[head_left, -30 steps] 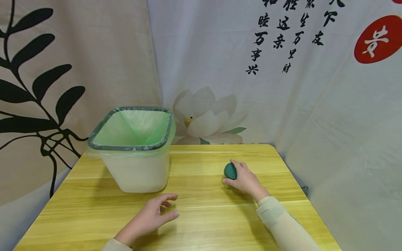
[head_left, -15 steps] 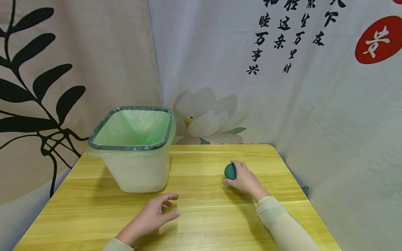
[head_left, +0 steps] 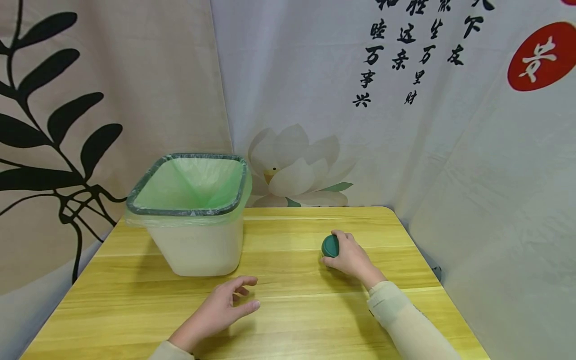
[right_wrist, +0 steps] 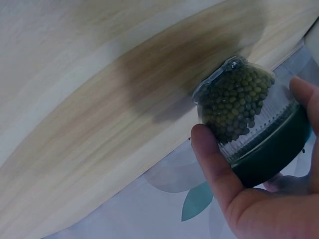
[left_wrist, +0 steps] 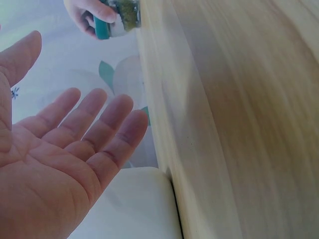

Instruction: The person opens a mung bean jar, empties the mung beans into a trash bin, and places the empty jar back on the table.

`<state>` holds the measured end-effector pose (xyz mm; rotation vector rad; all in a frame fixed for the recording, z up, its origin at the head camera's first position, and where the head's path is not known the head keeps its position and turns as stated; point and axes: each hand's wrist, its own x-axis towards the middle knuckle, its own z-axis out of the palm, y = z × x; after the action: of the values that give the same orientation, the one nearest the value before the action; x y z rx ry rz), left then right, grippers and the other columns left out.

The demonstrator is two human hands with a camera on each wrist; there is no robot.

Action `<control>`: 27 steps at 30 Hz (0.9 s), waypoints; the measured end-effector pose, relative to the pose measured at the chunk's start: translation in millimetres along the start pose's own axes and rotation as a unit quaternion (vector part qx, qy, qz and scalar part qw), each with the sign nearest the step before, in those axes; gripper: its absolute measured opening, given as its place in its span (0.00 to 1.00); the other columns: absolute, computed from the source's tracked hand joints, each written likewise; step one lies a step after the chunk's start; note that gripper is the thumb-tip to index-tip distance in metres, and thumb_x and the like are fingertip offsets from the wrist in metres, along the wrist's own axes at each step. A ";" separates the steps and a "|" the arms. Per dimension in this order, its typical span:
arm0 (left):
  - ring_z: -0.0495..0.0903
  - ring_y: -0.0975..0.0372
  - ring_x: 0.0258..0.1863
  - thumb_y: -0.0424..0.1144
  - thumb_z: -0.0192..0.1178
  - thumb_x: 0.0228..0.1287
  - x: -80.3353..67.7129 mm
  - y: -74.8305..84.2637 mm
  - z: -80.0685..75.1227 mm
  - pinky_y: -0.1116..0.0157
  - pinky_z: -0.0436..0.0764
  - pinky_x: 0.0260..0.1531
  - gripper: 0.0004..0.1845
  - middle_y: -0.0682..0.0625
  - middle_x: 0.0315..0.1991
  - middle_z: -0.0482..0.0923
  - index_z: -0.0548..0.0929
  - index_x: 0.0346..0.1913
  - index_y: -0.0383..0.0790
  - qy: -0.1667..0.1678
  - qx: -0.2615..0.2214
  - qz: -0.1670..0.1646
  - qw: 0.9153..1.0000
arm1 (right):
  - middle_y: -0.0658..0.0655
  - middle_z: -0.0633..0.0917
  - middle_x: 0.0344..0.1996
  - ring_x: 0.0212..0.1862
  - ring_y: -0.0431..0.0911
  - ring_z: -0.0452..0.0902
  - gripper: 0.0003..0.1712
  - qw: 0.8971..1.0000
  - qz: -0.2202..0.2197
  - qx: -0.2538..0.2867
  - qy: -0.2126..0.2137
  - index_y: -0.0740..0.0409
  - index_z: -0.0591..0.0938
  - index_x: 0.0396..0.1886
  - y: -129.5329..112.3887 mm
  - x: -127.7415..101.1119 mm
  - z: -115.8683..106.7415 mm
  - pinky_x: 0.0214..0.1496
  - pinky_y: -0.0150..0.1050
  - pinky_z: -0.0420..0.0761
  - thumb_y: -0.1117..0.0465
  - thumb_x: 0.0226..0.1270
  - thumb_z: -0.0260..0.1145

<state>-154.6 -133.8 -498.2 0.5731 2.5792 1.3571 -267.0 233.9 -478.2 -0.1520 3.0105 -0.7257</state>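
Green-lidded glass jar of mung beans [right_wrist: 249, 124] sits clamped in my right hand [head_left: 353, 257], low over the bench [head_left: 288, 320] for support; my left hand [head_left: 216, 312] rests slack, fingers apart, near the lined bin [head_left: 193, 240].

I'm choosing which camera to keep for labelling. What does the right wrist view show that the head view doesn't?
Only the right wrist view shows the jar as clear, ribbed and packed with small green beans. Only the head view shows the bin with its green liner, the left hand open on the table, and the printed backdrop. Both show the right hand gripping the jar by its dark green lid.
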 end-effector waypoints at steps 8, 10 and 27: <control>0.83 0.48 0.60 0.55 0.67 0.74 -0.1 1.5 1.1 0.55 0.86 0.56 0.32 0.42 0.69 0.81 0.77 0.72 0.40 0.012 0.007 0.008 1.000 | 0.70 0.75 0.69 0.59 0.61 0.81 0.53 1.000 0.003 0.016 0.002 0.55 0.66 0.81 -0.5 -0.2 0.3 0.59 0.59 0.86 0.44 0.62 0.81; 0.82 0.48 0.61 0.55 0.67 0.74 0.1 2.5 1.9 0.53 0.86 0.57 0.32 0.43 0.69 0.81 0.77 0.72 0.41 0.014 0.009 0.005 1.000 | 0.70 0.75 0.69 0.59 0.61 0.82 0.54 1.000 0.003 0.022 0.002 0.56 0.66 0.81 -1.3 -0.7 0.5 0.58 0.59 0.86 0.44 0.62 0.81; 0.80 0.44 0.66 0.59 0.71 0.69 2.0 8.5 6.6 0.42 0.83 0.62 0.38 0.41 0.72 0.77 0.73 0.75 0.46 0.042 -0.004 -0.005 0.999 | 0.69 0.78 0.68 0.59 0.60 0.81 0.55 0.999 0.003 0.051 0.010 0.57 0.66 0.81 -1.9 -4.6 -0.2 0.55 0.57 0.87 0.43 0.61 0.81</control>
<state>-152.2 -123.6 -494.9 0.5118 2.6364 1.4166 -262.2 232.8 -477.1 -0.1327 2.9820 -0.8841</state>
